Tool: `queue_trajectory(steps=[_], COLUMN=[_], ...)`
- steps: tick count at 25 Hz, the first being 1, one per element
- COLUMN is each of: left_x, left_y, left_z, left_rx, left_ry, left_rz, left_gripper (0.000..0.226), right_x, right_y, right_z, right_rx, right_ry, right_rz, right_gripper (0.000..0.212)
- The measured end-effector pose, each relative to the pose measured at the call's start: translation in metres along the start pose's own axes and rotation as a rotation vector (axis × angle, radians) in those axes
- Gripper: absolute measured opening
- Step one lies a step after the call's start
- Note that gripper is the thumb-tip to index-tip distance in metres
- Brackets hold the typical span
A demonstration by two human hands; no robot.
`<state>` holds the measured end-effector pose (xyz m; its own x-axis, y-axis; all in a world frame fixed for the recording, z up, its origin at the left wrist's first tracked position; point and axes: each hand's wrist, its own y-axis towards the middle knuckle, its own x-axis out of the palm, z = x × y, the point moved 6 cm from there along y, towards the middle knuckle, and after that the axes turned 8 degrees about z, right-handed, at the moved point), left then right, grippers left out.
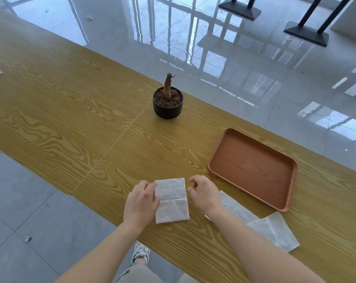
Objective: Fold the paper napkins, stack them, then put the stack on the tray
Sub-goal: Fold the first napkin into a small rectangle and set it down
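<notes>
Folded napkin point(171, 201) lies flat on table point(75, 123), near the front edge, crease line across its middle. Left hand point(141, 203) rests on the napkin's left edge, fingers overlapping the paper, grip loose, nothing pinched as far as visible. Right hand point(205, 194) just beside the napkin's right edge, fingers curled, grip empty; contact with the paper cannot be told.

Two more napkins right of the right forearm: one point(234, 209) partly hidden under the wrist, another point(275, 231) overlapping it, its far corner close to the table's front edge. Both lie flat and separate from the centre napkin.

Tray point(291, 190) sits right and slightly back, empty, angled to the table edges, its near corner just beside the rightmost napkin but apart. Its far long side runs near the table's back edge.

Pot point(167, 108) with a bare stump stands behind the napkin, well apart, near the back edge. Open wood between pot and napkin, and wide open wood to the left. A seam line runs diagonally across the table left of the hands. Shoe point(140, 253) visible on the floor below the front edge.
</notes>
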<state>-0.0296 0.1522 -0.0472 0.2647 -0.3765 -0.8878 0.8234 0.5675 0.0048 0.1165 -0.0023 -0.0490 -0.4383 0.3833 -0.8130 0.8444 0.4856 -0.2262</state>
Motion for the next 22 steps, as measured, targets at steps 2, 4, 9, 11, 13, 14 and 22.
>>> queue_trajectory(steps=[2,4,9,11,13,14,22], left_x=[0.003,0.009,0.017,0.017,0.016,0.016,0.028], left_y=[0.022,0.037,0.040,0.040,0.042,0.043,0.045], left_z=[-0.002,-0.002,-0.005,-0.006,-0.007,-0.006,-0.003], left_rx=[-0.047,-0.063,-0.072,-0.098,-0.128,-0.131,-0.246], left_ry=[0.056,0.140,0.166,0.121,0.076,0.060,-0.068], left_rz=[-0.058,-0.113,-0.136,-0.122,-0.120,-0.126,-0.199], left_gripper=[0.041,0.043,0.037,0.035,0.032,0.029,0.047], right_x=[0.003,0.011,0.023,0.025,0.025,0.025,0.023], right_y=[0.014,0.024,0.033,0.035,0.036,0.036,0.039], right_z=[-0.009,-0.015,-0.021,-0.020,-0.019,-0.020,-0.019], right_rx=[-0.033,-0.057,-0.112,-0.102,-0.115,-0.133,-0.049], right_ry=[-0.041,-0.112,-0.196,-0.187,-0.186,-0.187,-0.042], right_rz=[-0.030,-0.070,-0.087,-0.085,-0.081,-0.078,-0.122], right_gripper=[0.037,0.037,0.016,0.009,0.006,0.006,0.032])
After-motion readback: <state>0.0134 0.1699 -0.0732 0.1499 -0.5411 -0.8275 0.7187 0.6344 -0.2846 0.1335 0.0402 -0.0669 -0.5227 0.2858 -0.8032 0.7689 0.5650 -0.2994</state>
